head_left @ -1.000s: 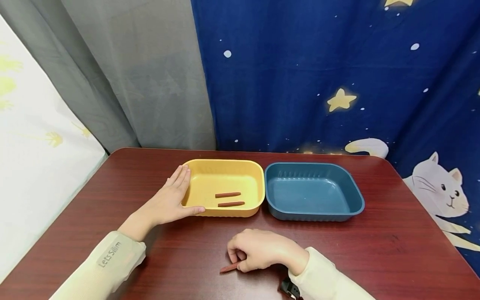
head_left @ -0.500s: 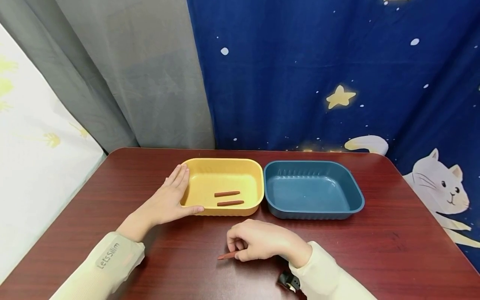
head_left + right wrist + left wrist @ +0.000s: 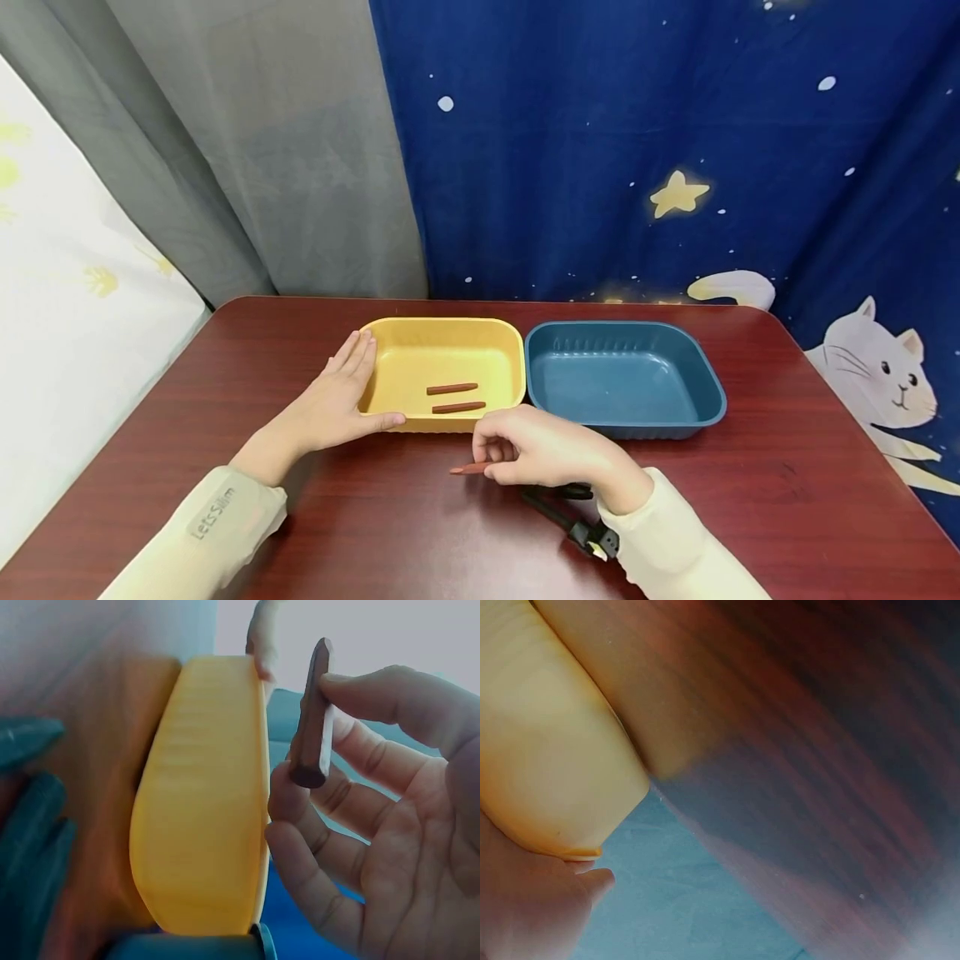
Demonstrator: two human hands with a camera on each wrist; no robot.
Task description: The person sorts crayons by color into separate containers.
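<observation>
My right hand point(image 3: 551, 450) pinches a short brown stick point(image 3: 469, 469) between thumb and fingers, just in front of the yellow bin point(image 3: 450, 423). Close up in the right wrist view, the held stick point(image 3: 313, 724) is flat-sided with a tapered tip. Inside the yellow bin lie two similar sticks, a rear one point(image 3: 452, 389) and a front one point(image 3: 459, 407). Resting on that bin's left end is my left hand point(image 3: 330, 408), fingers straight along the left rim and thumb on the front rim. The left wrist view shows the bin's outer wall point(image 3: 555, 742) and part of the hand.
A blue bin point(image 3: 615, 432) stands right beside the yellow one, nothing seen in it. Under my right wrist hangs a black device point(image 3: 592, 537). The dark red table point(image 3: 390, 533) ends at curtains behind. Dark finger-like shapes point(image 3: 34, 832) show in the right wrist view.
My right hand has moved forward and slightly right, carrying the brown stick toward the yellow bin's front. The left hand stays on the bin, and the two sticks inside lie as before.
</observation>
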